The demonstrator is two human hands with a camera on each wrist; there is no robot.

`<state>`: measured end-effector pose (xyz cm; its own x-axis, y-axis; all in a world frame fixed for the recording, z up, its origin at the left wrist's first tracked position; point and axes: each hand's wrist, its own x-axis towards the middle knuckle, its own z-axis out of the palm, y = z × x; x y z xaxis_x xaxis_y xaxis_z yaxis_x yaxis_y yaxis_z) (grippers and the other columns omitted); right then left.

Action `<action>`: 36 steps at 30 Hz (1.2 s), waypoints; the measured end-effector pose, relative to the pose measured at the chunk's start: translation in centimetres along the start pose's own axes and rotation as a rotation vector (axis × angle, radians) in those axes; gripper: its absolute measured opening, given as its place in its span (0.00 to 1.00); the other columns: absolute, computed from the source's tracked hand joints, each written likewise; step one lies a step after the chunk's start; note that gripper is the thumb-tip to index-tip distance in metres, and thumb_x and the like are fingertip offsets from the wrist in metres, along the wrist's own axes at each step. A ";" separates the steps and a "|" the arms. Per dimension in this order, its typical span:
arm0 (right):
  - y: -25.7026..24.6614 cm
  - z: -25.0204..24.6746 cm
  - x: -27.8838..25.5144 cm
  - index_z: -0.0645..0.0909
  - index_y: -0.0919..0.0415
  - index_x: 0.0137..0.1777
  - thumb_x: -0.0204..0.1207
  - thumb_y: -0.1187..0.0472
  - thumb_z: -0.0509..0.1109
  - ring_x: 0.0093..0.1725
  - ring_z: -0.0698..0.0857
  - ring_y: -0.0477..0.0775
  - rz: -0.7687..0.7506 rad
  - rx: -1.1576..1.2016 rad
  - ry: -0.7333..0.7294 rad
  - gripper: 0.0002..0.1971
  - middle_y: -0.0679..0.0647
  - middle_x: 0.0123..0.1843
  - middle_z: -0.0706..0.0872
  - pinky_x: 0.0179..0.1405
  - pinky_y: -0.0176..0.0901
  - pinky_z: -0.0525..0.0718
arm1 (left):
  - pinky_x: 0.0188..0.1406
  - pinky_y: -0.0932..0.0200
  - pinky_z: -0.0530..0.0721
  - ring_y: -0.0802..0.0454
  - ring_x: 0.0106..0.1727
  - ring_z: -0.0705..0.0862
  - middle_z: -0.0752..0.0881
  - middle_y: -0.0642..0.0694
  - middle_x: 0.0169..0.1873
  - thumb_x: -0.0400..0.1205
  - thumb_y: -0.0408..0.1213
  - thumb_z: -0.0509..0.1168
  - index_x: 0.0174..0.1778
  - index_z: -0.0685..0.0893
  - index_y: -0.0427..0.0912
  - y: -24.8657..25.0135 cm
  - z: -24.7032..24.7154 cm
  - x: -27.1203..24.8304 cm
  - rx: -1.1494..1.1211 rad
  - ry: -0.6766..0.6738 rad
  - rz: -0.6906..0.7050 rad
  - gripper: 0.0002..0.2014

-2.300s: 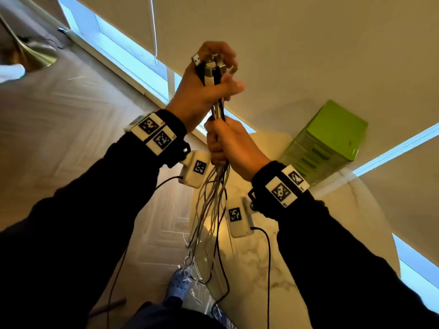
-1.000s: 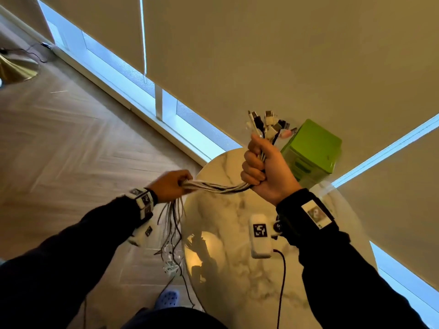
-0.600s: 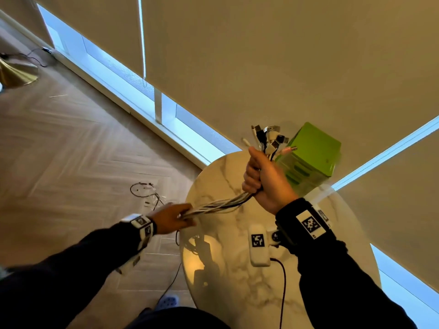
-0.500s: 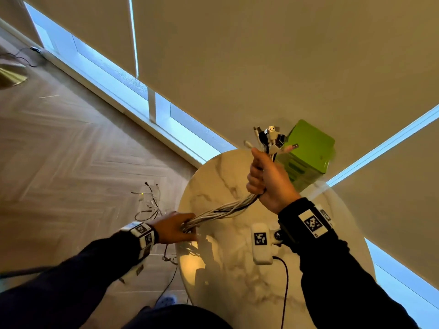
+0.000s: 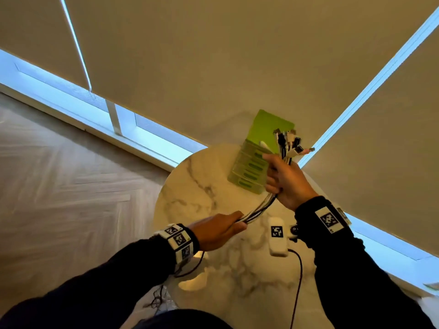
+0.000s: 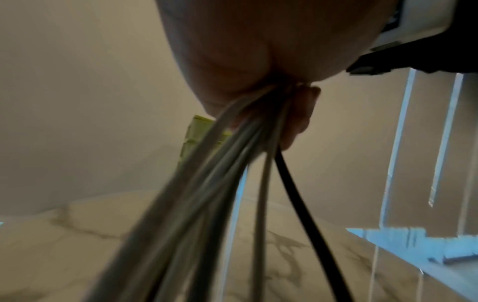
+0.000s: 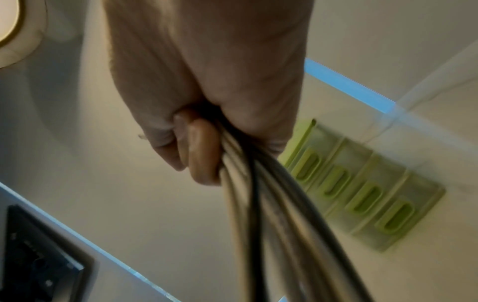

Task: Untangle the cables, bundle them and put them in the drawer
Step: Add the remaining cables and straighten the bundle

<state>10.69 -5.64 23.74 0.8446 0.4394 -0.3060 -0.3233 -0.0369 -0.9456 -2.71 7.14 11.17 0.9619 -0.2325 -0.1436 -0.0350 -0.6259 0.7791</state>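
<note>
The right hand [image 5: 286,180] is raised, its fingers and thumb curled in a closed grip round the cables [image 5: 257,210], knuckles turned left, the wrist bent and the dark-sleeved forearm running down to the lower right. The left hand [image 5: 217,230] sits lower and to the left of that grip, back of the hand up, fingers wrapped round the same cables where they run into its fist. Both wrists carry marker bands, and both arms are bent at mid-reach.
</note>
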 end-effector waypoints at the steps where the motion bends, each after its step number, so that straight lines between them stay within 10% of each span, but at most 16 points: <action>1: 0.3 -1.1 -0.4 0.75 0.56 0.46 0.83 0.61 0.68 0.19 0.61 0.47 -0.010 -0.013 0.040 0.05 0.48 0.23 0.60 0.17 0.37 0.60 | 0.50 0.47 0.81 0.39 0.53 0.85 0.88 0.40 0.55 0.89 0.62 0.46 0.67 0.73 0.49 0.6 0.4 0.5 0.070 -0.052 0.024 0.23; 4: 2.7 -3.3 -1.7 0.79 0.64 0.44 0.83 0.58 0.69 0.32 0.84 0.59 0.061 -0.116 0.067 0.10 0.57 0.29 0.79 0.32 0.50 0.88 | 0.48 0.48 0.78 0.40 0.50 0.83 0.87 0.42 0.54 0.89 0.63 0.44 0.65 0.74 0.50 1.9 0.8 1.8 0.354 -0.215 0.138 0.24; 8: 5.9 -5.3 -3.0 0.78 0.55 0.67 0.81 0.42 0.69 0.60 0.88 0.70 0.342 -0.272 -0.147 0.22 0.60 0.58 0.91 0.53 0.65 0.87 | 0.53 0.45 0.85 0.43 0.58 0.86 0.87 0.47 0.62 0.87 0.65 0.46 0.67 0.79 0.53 2.3 -0.1 3.0 0.624 -0.302 0.246 0.27; 16: 8.9 -5.6 -5.1 0.75 0.56 0.71 0.81 0.37 0.65 0.49 0.88 0.75 0.514 -0.229 -0.335 0.27 0.71 0.57 0.86 0.44 0.59 0.89 | 0.46 0.53 0.84 0.48 0.49 0.87 0.90 0.46 0.49 0.78 0.63 0.72 0.54 0.88 0.46 1.6 -0.9 5.3 0.387 -0.179 0.228 0.23; 24: 8.1 -5.7 -4.6 0.82 0.61 0.57 0.87 0.41 0.58 0.26 0.84 0.54 0.366 -0.422 -0.401 0.23 0.67 0.40 0.89 0.26 0.40 0.84 | 0.40 0.46 0.87 0.54 0.34 0.86 0.86 0.52 0.29 0.58 0.81 0.68 0.32 0.84 0.52 -0.1 0.5 4.0 0.138 0.221 -0.098 0.33; 31: 8.2 -4.3 -4.3 0.80 0.59 0.41 0.84 0.37 0.62 0.25 0.81 0.52 0.369 -0.653 -0.526 0.24 0.57 0.31 0.84 0.29 0.42 0.83 | 0.58 0.53 0.87 0.65 0.49 0.89 0.92 0.63 0.43 0.57 0.80 0.74 0.48 0.92 0.67 0.3 -0.5 2.2 -0.094 -0.042 -0.208 0.30; 36: 7.5 -3.6 -4.1 0.83 0.55 0.53 0.82 0.41 0.69 0.23 0.76 0.52 0.381 -0.711 -0.649 0.17 0.55 0.29 0.79 0.27 0.42 0.77 | 0.46 0.52 0.83 0.51 0.41 0.87 0.92 0.47 0.41 0.68 0.58 0.82 0.51 0.92 0.48 -1.9 -1.8 0.2 -0.288 -0.121 -0.214 0.22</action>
<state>6.38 -10.98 17.49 0.2780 0.6794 -0.6790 -0.0159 -0.7035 -0.7105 -1.96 9.65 10.72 0.8996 -0.2160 -0.3795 0.2578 -0.4388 0.8608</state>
